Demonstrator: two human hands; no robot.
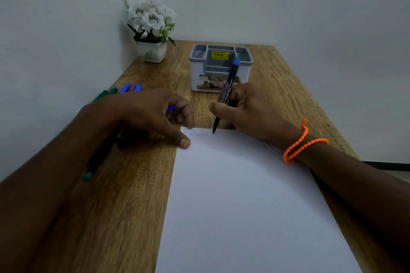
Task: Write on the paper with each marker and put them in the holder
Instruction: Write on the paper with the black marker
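Nearest me, the paper (pixel 244 206) fills the lower middle of the table (pixel 137 206), its long axis running away from me, with most of it blank and only a short faint scribble (pixel 197 134) along the far left corner. My left hand (pixel 146 113) rests just past that corner, thumb tip pinning the sheet's edge, fingers curled around something blue, likely a cap (pixel 171 108), though I cannot see it fully. A dark marker (pixel 99 153) lies half under my left forearm, teal end toward me.

My right hand (pixel 246 113), with an orange band (pixel 304 142) at the wrist, grips the pen (pixel 226 95) in a writing hold. Its tip touches the paper at the end of the scribble, and its shaft leans up and away, the blue end pointing almost straight at the holder (pixel 220 68).

That is the relation I judge the next move by: the holder sits directly beyond the right hand, near it, with bare table between them and nothing in the way. The right hand is clearly the nearer one. The holder's compartments look empty, so any slot is free.

Farther left, more markers (pixel 124 90), green and blue capped, show past my left hand near the table's left edge. A flower pot (pixel 153 51) stands in the far left corner, well apart from the holder.
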